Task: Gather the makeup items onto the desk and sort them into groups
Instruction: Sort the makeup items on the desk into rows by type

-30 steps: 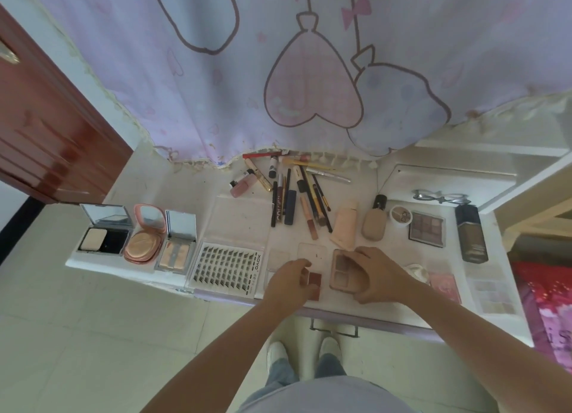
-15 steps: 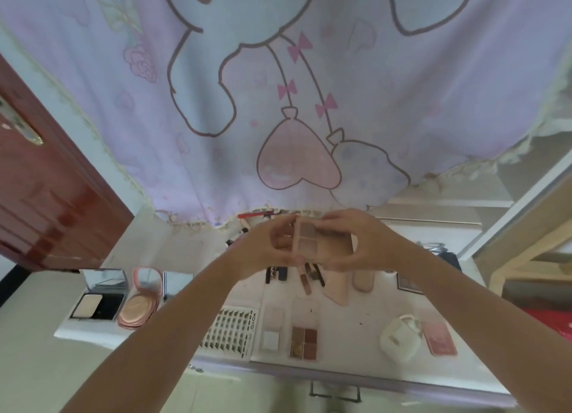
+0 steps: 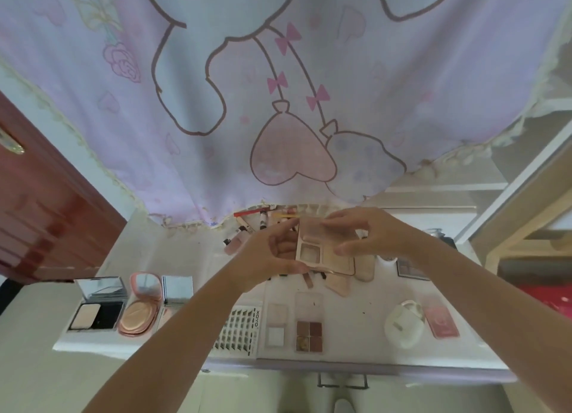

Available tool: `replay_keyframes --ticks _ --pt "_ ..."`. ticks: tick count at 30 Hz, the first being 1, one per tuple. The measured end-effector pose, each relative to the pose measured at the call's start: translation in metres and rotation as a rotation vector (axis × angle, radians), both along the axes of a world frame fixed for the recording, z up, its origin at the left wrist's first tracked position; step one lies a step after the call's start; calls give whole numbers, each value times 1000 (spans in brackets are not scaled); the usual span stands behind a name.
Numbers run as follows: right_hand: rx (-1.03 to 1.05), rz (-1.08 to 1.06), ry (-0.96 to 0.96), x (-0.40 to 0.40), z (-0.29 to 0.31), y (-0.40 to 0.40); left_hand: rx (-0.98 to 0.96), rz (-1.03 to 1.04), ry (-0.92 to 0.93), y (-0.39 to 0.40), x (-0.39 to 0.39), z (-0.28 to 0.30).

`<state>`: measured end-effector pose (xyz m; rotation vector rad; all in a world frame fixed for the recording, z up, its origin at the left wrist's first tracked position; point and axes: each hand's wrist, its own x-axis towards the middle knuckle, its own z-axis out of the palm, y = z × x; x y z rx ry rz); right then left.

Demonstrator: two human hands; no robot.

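Both hands hold a pink eyeshadow palette (image 3: 322, 248) up in the air above the white desk (image 3: 192, 258). My left hand (image 3: 275, 251) grips its left edge and my right hand (image 3: 365, 236) pinches its right side and top. On the desk below lie a small four-pan brown palette (image 3: 309, 335), a pale single-pan case (image 3: 276, 326), a lash tray (image 3: 240, 330), three open compacts (image 3: 136, 307) at the left, and a pile of pencils and tubes (image 3: 250, 224) at the back, partly hidden by my hands.
A white round case (image 3: 404, 324) and a pink card-like compact (image 3: 441, 321) lie at the desk's right. A cartoon curtain (image 3: 278, 87) hangs behind the desk. A red-brown door (image 3: 37, 214) stands at the left, white shelving (image 3: 464, 196) at the right.
Both hands lifted the pink palette off the desk's front and raised it. The camera tilted upward. The four-pan brown palette stays on the desk, no longer touched by my left hand.
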<state>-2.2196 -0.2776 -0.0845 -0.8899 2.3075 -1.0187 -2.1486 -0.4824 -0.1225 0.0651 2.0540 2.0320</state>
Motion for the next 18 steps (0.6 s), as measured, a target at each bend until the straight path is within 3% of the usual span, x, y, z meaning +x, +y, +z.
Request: replay_keyframes --ticks 6,11,14,18 --pt "-101 -225 -360 2 -32 11 -93 0 -85 1 9 -33" --pt "-248 -488 -658 5 -74 22 -51 27 -214 15 26 -70" --pt "-134 -631 -681 7 -97 27 -33 73 -311 32 40 -92" --pt "72 -508 -592 11 -127 38 -44 141 -406 59 62 -121"
